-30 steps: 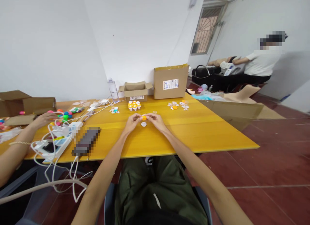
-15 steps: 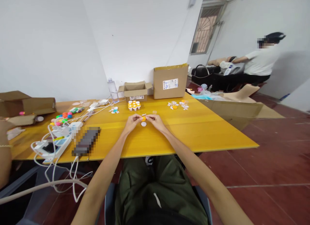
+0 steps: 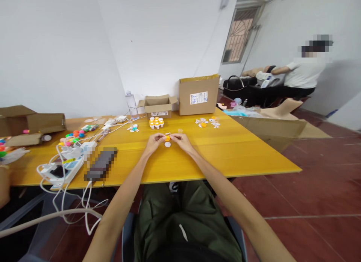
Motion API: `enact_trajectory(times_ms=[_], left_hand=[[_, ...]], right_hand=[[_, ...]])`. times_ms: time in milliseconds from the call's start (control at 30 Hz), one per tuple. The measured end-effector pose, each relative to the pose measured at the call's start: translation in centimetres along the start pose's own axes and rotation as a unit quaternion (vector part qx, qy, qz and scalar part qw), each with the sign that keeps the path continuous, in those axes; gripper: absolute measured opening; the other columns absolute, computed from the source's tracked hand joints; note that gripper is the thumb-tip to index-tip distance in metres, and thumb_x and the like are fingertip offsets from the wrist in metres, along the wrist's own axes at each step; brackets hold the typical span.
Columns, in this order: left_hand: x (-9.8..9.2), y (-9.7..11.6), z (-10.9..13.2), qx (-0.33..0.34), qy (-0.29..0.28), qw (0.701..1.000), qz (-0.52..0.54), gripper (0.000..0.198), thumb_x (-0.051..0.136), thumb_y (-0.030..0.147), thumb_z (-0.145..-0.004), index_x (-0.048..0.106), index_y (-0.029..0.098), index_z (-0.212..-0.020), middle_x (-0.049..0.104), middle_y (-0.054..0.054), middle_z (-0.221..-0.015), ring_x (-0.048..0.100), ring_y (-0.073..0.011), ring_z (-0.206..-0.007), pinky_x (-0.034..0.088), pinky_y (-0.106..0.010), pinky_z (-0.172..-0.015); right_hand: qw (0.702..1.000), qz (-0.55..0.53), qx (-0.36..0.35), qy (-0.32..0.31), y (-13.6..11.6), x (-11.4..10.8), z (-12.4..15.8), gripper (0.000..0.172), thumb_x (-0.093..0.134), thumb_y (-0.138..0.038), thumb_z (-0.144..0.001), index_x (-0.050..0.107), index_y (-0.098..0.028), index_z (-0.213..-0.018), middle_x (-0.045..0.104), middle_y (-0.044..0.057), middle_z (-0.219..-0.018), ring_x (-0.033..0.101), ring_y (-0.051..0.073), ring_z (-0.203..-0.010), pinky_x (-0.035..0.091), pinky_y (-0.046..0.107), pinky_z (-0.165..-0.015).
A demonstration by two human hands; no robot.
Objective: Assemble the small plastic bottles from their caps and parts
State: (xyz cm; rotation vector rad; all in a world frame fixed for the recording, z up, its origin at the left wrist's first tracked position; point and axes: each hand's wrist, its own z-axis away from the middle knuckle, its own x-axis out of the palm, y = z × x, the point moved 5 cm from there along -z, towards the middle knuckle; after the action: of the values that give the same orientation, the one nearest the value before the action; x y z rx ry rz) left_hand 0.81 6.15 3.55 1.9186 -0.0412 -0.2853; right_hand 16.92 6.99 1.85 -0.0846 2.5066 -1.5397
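Observation:
My left hand and my right hand face each other above the middle of the table, both closed in a pinch. Between their fingertips is a small orange round piece, gripped from both sides. Just below it lies a whitish disc. A tiny white piece shows right behind the fingers, too small to name. A little farther back stands a cluster of small white-and-orange containers. Beyond my right hand, a clear round bit rests on the wood.
White and orange parts lie at the back right, white and teal ones at the back left. An open carton and a big box stand behind. Power strip, cables and phone occupy the left. Another person sits far right.
My hands stay almost in place around the orange piece. At the far left, another person's arm has drawn back toward the table's front edge, uncovering coloured balls.

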Motion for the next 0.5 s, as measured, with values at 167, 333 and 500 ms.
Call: enact_trajectory(times_ms=[167,333,500], left_hand=[[-0.07,-0.04,0.02,0.005,0.001,1.000,-0.013,0.034,0.078,0.051,-0.068,0.073,0.019,-0.079,0.075,-0.003,-0.079,0.070,-0.0220,-0.081,0.056,-0.036,-0.080],[-0.15,-0.19,-0.05,0.006,-0.005,1.000,-0.026,0.029,0.077,0.047,-0.069,0.072,0.019,-0.077,0.075,-0.003,-0.079,0.070,-0.0221,-0.084,0.055,-0.036,-0.082],[-0.07,-0.03,-0.04,0.006,-0.008,1.000,-0.023,0.027,0.078,0.045,-0.070,0.073,0.020,-0.077,0.075,-0.003,-0.080,0.070,-0.0219,-0.084,0.055,-0.035,-0.082]], right_hand=[[1.000,0.001,0.004,-0.007,0.11,-0.10,0.02,0.020,0.070,-0.044,-0.077,0.078,-0.025,-0.079,0.078,0.003,-0.090,0.072,0.026,-0.090,0.055,0.042,-0.088],[1.000,0.000,0.009,-0.001,0.42,-0.22,0.01,0.020,0.072,-0.044,-0.077,0.077,-0.025,-0.078,0.078,0.003,-0.089,0.072,0.026,-0.090,0.055,0.042,-0.088],[1.000,-0.007,0.006,0.002,0.39,-0.14,0.00,0.019,0.072,-0.043,-0.075,0.077,-0.025,-0.076,0.078,0.003,-0.087,0.072,0.025,-0.088,0.056,0.042,-0.087]])
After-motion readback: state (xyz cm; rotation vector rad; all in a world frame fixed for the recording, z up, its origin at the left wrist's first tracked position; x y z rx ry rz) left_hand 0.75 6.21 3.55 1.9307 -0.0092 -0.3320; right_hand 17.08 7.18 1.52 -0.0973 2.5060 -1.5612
